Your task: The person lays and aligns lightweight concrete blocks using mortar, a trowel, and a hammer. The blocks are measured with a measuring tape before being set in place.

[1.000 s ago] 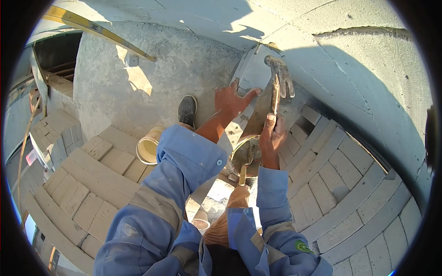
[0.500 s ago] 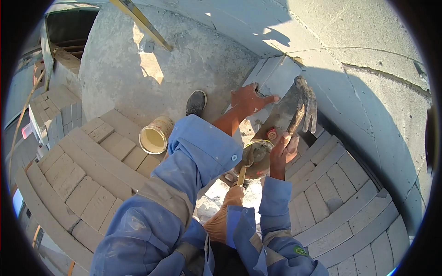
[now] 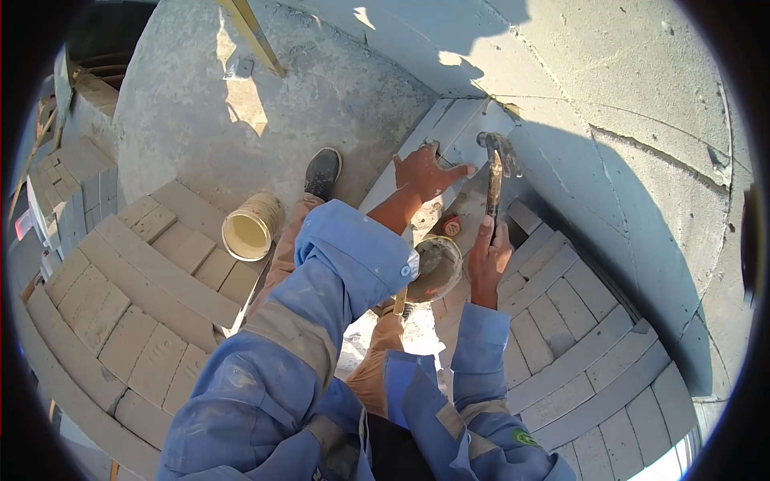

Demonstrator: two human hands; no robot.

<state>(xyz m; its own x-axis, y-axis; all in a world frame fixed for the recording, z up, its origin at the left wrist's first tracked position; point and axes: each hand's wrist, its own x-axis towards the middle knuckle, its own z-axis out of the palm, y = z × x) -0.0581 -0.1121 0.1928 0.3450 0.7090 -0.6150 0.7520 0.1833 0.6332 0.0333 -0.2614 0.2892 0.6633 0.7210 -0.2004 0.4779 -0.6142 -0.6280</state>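
My right hand (image 3: 488, 258) is closed round the lower handle of a claw hammer (image 3: 494, 183). The hammer's metal head lies away from me, above the pale block and close to the wall. My left hand (image 3: 431, 171) lies on that pale block (image 3: 479, 132), thumb stretched out sideways towards the hammer; the block's lower part is hidden under the hand. Nearer my body stands a bucket (image 3: 443, 276) with grey wet mix inside. A yellow handle (image 3: 399, 301) shows at its near rim, partly covered by my sleeve.
A pale tub (image 3: 253, 230) stands left of my leg, beside stacked blocks (image 3: 136, 329). More stacked blocks (image 3: 561, 321) rise at right, against the grey wall (image 3: 642, 200). A small red round object (image 3: 451, 225) sits beyond the bucket. A yellow bar (image 3: 255, 36) stands on the floor.
The hammer has swung from a slant to nearly upright, its head now nearer the pale block. My left hand keeps its place on the block. The whole view has shifted slightly.
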